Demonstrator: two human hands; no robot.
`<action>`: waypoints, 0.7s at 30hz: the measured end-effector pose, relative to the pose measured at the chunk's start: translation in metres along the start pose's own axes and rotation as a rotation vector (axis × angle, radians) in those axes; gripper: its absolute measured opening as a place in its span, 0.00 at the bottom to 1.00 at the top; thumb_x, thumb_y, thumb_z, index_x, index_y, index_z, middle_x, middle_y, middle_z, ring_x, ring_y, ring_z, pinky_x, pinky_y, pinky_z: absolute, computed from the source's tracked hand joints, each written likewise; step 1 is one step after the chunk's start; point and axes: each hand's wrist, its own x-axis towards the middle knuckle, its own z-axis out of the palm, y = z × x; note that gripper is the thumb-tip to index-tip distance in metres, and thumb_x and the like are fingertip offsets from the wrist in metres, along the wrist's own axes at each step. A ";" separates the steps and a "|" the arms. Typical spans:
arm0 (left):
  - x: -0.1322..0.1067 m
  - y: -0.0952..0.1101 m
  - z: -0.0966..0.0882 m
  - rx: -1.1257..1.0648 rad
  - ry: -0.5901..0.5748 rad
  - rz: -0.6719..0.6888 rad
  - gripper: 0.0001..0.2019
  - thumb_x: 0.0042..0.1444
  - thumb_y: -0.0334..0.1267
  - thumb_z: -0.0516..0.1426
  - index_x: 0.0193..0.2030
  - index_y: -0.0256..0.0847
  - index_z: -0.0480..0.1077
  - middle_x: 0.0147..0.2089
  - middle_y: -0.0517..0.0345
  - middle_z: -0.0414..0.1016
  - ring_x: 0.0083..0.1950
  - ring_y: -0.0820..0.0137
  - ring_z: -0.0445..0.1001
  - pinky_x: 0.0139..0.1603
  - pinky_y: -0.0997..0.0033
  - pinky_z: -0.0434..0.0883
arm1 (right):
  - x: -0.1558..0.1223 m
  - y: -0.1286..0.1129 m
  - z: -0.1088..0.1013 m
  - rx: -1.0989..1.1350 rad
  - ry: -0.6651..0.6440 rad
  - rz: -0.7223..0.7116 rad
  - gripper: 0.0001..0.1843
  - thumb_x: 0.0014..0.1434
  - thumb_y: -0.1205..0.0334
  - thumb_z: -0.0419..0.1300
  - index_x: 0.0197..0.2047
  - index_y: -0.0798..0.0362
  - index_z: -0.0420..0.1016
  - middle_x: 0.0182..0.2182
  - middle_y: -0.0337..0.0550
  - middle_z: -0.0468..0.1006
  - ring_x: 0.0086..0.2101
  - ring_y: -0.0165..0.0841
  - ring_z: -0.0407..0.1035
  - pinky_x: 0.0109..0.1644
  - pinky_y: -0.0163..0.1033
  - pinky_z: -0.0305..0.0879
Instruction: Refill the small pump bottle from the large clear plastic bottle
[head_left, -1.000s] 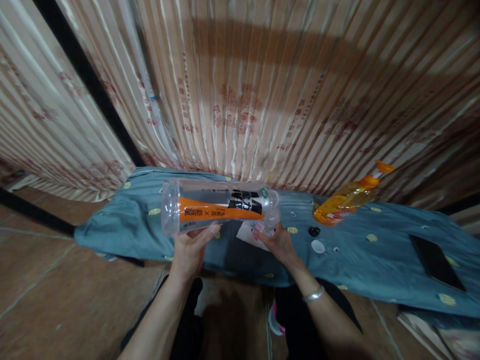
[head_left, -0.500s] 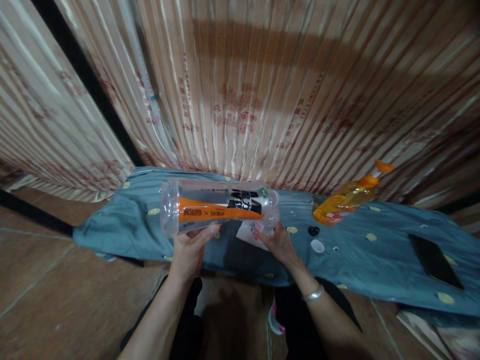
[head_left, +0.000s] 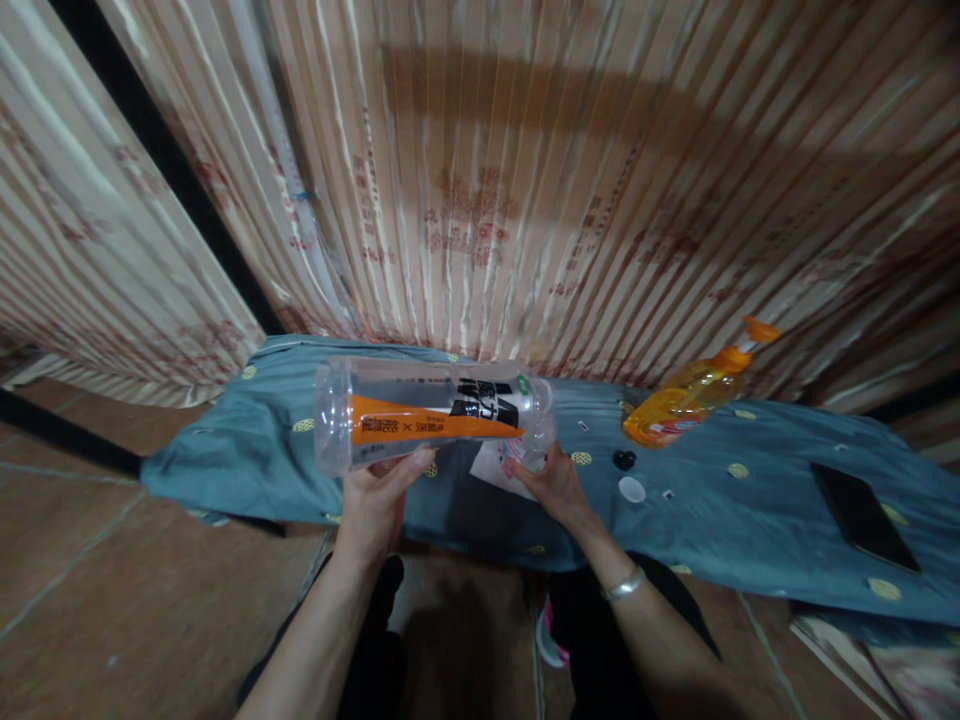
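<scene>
A large clear plastic bottle point(head_left: 420, 410) with an orange and black label lies sideways in the air, held between both hands over the cloth-covered bench. My left hand point(head_left: 382, 490) grips its wide base end from below, the fingers mostly hidden behind it. At the narrower right end, my right hand point(head_left: 551, 485) is closed round the neck, and its fingertips are partly hidden. Under that end a white paper or wrapper point(head_left: 491, 472) with pink print shows; I cannot tell whether the hand touches it.
The bench carries a blue-green cloth point(head_left: 217, 430). To the right stand an orange pump bottle point(head_left: 682, 400), a small black piece point(head_left: 624, 459), a white round disc point(head_left: 631, 489) and a black phone point(head_left: 862, 515). Behind hangs a pleated curtain point(head_left: 465, 120), with a dark pole point(head_left: 165, 160) at left.
The whole view has shifted slightly, so everything sits a little further left. Both hands keep the same hold on the bottle.
</scene>
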 end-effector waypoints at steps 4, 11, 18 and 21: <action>0.001 -0.001 -0.002 0.036 -0.023 0.005 0.34 0.31 0.49 0.82 0.48 0.42 0.85 0.34 0.53 0.89 0.38 0.56 0.89 0.46 0.57 0.87 | 0.001 0.001 -0.001 0.015 -0.029 0.009 0.28 0.53 0.54 0.73 0.56 0.48 0.76 0.49 0.56 0.90 0.50 0.56 0.86 0.58 0.62 0.82; 0.003 -0.004 -0.006 0.052 -0.039 0.013 0.33 0.33 0.47 0.82 0.49 0.43 0.85 0.34 0.54 0.88 0.39 0.56 0.89 0.48 0.53 0.87 | 0.001 0.000 -0.002 0.060 -0.018 -0.006 0.27 0.53 0.56 0.73 0.56 0.47 0.77 0.49 0.55 0.90 0.51 0.56 0.85 0.59 0.62 0.82; 0.002 -0.004 -0.004 0.049 -0.025 0.044 0.45 0.32 0.50 0.83 0.61 0.46 0.81 0.42 0.52 0.90 0.38 0.56 0.89 0.49 0.52 0.87 | 0.001 -0.003 -0.001 0.035 -0.006 0.024 0.25 0.52 0.57 0.74 0.53 0.47 0.77 0.46 0.55 0.90 0.49 0.56 0.86 0.55 0.60 0.83; 0.002 -0.003 -0.002 0.051 -0.018 0.052 0.46 0.31 0.52 0.83 0.60 0.44 0.80 0.41 0.51 0.90 0.37 0.57 0.88 0.46 0.56 0.87 | 0.001 -0.002 0.000 0.017 0.002 0.026 0.25 0.52 0.58 0.74 0.53 0.47 0.78 0.45 0.55 0.90 0.48 0.57 0.86 0.53 0.61 0.84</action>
